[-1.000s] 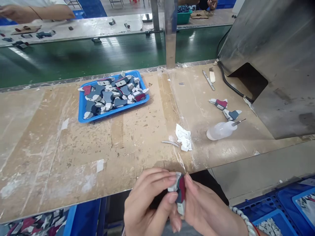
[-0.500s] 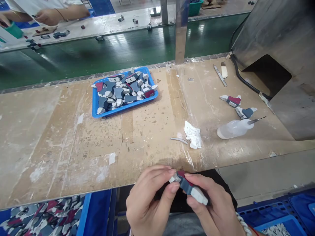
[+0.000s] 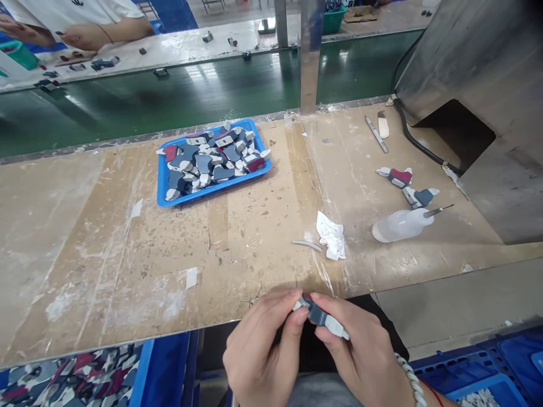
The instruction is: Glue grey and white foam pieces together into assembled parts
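Up in the upper left, a co-worker's hand (image 3: 87, 37) rests across the green conveyor (image 3: 169, 96). Left of centre on the table (image 3: 106, 254) sits a blue tray (image 3: 163, 195) heaped with grey, red and white pieces. Bottom centre, left hand (image 3: 258, 350) pinches the white tip of a small grey-and-white piece (image 3: 321, 317), fingers closed on it; right hand (image 3: 360, 353) grips the same piece from the other side, just off the table's near edge. Right of centre: crumpled white cloth (image 3: 331, 242), squeeze bottle (image 3: 401, 224) lying flat, two loose pieces (image 3: 407, 186).

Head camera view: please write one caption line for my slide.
Both hands, left hand and right hand, pinch a small grey-and-white foam piece below a scuffed wooden workbench.
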Tool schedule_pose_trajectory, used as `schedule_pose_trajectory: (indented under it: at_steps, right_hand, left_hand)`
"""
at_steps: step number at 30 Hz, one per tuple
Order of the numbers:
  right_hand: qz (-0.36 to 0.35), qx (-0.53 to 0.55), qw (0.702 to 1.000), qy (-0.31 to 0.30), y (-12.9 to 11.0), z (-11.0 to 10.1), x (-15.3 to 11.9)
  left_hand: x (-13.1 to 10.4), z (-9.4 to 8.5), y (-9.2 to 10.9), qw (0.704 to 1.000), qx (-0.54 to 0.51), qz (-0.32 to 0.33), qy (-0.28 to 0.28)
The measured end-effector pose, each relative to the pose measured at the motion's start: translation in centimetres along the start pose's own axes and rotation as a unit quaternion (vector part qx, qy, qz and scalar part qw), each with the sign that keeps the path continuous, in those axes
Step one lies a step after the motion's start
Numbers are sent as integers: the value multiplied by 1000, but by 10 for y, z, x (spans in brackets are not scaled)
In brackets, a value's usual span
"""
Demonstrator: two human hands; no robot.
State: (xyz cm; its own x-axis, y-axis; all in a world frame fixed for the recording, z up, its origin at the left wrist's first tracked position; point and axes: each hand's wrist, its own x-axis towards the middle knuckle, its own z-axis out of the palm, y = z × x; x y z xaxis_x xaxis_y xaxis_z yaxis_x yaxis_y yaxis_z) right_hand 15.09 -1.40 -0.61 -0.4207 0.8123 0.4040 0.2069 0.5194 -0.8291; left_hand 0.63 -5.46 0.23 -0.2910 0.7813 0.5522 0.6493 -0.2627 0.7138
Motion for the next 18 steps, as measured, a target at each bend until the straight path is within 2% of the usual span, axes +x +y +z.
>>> schedule_pose_trajectory:
  at_steps: [2,4,6,9,10,11,13,15,18]
  right_hand:
    - [5,14,1000,-17,0,-6,1]
    - [32,15,999,8,3,-15,-3]
    - [91,-17,989,117,11,-28,-9]
    - [141,-52,931,334,31,-53,-6]
    - [134,-48,916,375,39,-61,-1]
    - [126,-44,913,386,48,-69,5]
    - [100,-68,929,351,63,-81,18]
    - [83,-100,953,273,73,-86,30]
    - [108,-128,970,175,77,-83,39]
  left_hand:
    - [7,-4,-8,1000,4,23,-21]
    - [16,-7,-17,997,6,55,-45]
    - [25,-10,-25,993,15,89,-76]
    - [33,-14,-33,985,21,116,-129]
    - [35,-14,-34,983,17,111,-146]
    - [35,-15,-34,982,12,103,-156]
    - [35,-14,-30,982,13,86,-168]
    - [33,-13,-25,983,37,81,-158]
    - [27,-10,-16,987,79,70,-123]
